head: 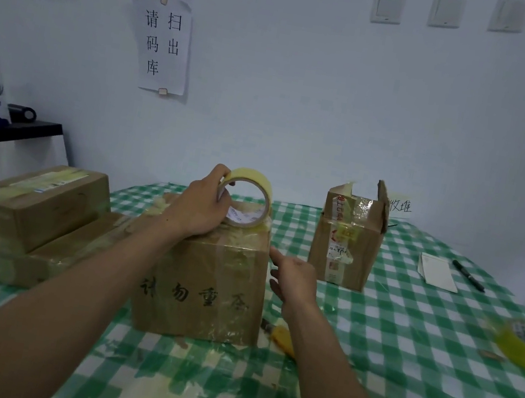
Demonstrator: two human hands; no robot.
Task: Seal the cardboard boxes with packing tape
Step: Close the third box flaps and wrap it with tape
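Green checked tablecloth (406, 327) carries the middle box (206, 279). On top of this box the left hand (200, 209) grasps the tape roll (247, 199) upright, probably to pull tape; the right hand (292, 280), released, hovers beside its right edge.

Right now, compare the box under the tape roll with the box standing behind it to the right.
The near box is closed on top; the far box has a flap standing up. The near box shows black characters; the far box carries red-printed labels. Both are brown cardboard on the checked tablecloth.
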